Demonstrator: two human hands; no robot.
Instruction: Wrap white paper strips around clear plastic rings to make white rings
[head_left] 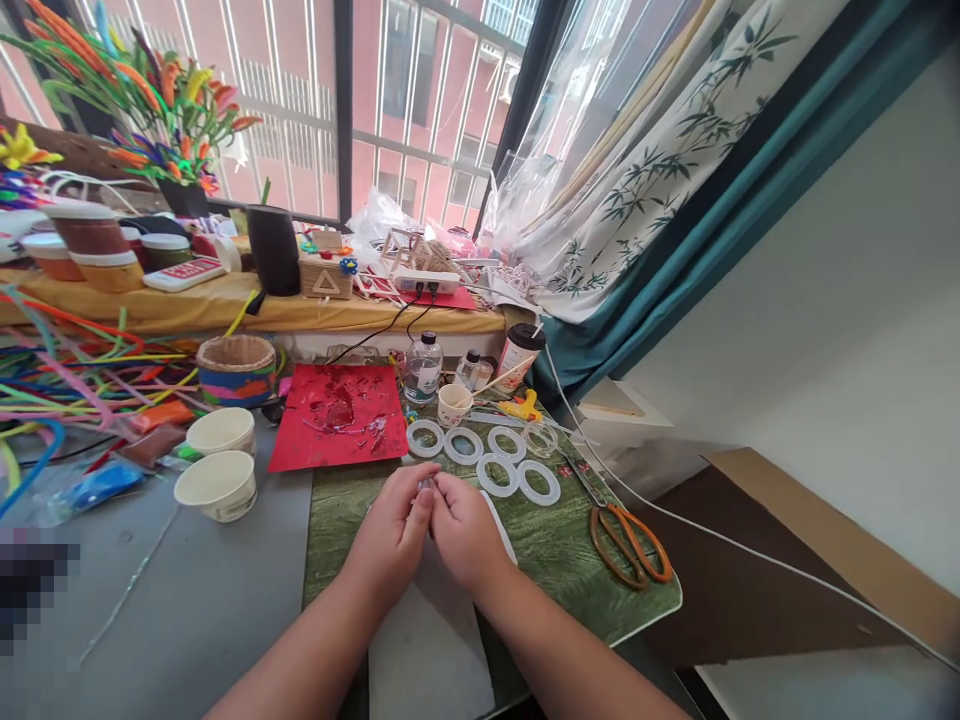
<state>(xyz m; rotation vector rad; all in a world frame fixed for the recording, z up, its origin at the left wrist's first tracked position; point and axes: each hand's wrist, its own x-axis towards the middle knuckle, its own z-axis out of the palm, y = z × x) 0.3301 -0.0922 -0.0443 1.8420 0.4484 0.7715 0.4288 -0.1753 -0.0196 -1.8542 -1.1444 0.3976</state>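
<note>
My left hand [394,535] and my right hand [465,530] meet over the green mat [555,560], fingertips together. Between the fingers and thumbs is a small clear piece, mostly hidden, too small to name. Under my wrists lies a grey board [427,650]. Just beyond my fingers are several translucent white rings, among them a front ring [497,475] and a right ring [539,482]. A white edge of something flat [501,525] shows beside my right hand. To the right rest large scissors with orange handles [637,540].
Behind my hands are a stained red sheet [341,415], a paper cup with a stick [454,405], a bottle [424,368], and a yellow glue gun [521,405]. Two white bowls [217,485] stand left. A white cable [720,535] crosses the right side.
</note>
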